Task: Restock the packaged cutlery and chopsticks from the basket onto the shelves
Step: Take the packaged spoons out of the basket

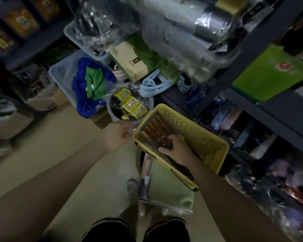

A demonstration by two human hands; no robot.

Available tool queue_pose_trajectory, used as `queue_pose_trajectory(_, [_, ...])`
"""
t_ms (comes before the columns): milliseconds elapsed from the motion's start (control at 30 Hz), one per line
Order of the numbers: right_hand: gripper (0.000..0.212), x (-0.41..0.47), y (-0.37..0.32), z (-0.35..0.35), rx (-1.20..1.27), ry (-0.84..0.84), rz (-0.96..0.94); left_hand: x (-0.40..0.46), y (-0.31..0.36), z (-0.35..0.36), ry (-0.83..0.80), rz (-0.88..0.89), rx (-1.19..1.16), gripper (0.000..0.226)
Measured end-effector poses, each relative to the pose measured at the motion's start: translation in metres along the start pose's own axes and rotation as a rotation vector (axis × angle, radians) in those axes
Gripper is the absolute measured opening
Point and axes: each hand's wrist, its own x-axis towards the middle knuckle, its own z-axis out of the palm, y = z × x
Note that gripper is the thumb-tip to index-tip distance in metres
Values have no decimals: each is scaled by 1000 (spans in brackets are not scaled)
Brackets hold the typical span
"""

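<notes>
Right grip (173, 145) clasps wooden-handled cutlery pack (157, 131) inside yellow basket (205, 137).

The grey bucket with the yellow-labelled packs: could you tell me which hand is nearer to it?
Left. The left hand is at the grey bucket rim; the right hand is inside the yellow basket.

Single head-mounted wide-angle view, looking steeply down and forward from standing height over both forearms to a yellow basket (196, 135) close below, the floor (87, 172) beneath, and dark shelving (262, 37) rising at right.
</notes>
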Motion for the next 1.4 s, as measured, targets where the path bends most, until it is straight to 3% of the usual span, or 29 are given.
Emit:
queue_pose_trajectory(67, [83, 24, -2, 9, -63, 73, 10, 11, -10, 6, 32, -101, -17, 43])
queue_pose_trajectory(167, [115, 47, 0, 17, -318, 159, 32, 24, -20, 21, 38, -112, -91, 42])
queue_pose_trajectory(233, [125, 55, 1, 22, -380, 182, 21, 27, -25, 31, 18, -84, -118, 40])
queue_pose_trajectory(400, [119, 41, -3, 6, -321, 217, -13, 25, -22, 45, 72, -33, -255, 31])
queue_pose_trajectory(500, [116, 9, 1, -35, -175, 250, -139, 27, 11, 37, 71, -113, -604, 24])
queue_pose_trajectory(567, [115, -21, 0, -59, -73, 180, -282, 30, 36, 23, 24, -221, -899, 20])
queue_pose_trajectory(700, [113, -66, -19, -84, -62, 1, -459, 39, 62, -17, -266, -349, -1184, 47])
queue_pose_trajectory(767, [114, -76, -32, -90, -97, -22, -511, 37, 77, -33, -418, -398, -1139, 56])
queue_pose_trajectory(833, [113, -80, -46, -93, -173, -7, -573, 29, 95, -39, -489, -375, -1000, 48])
queue_pose_trajectory(933, [113, -83, -59, -93, -223, 25, -581, 16, 117, -46, -315, -399, -951, 24])
queue_pose_trajectory(1033, [101, -86, -65, -96, -60, 142, -577, 5, 123, -63, -106, -357, -863, 21])
queue_pose_trajectory(1133, [72, -79, -50, -96, 97, 281, -416, -5, 113, -80, 105, -126, -529, 19])
queue_pose_trajectory(1233, [37, -61, -13, -78, 28, 302, -157, -6, 94, -86, 275, 79, -176, 23])
queue_pose_trajectory(1400, [44, -13, 33, -14, -210, 42, 169, 14, 38, -69, 291, 192, -63, 35])
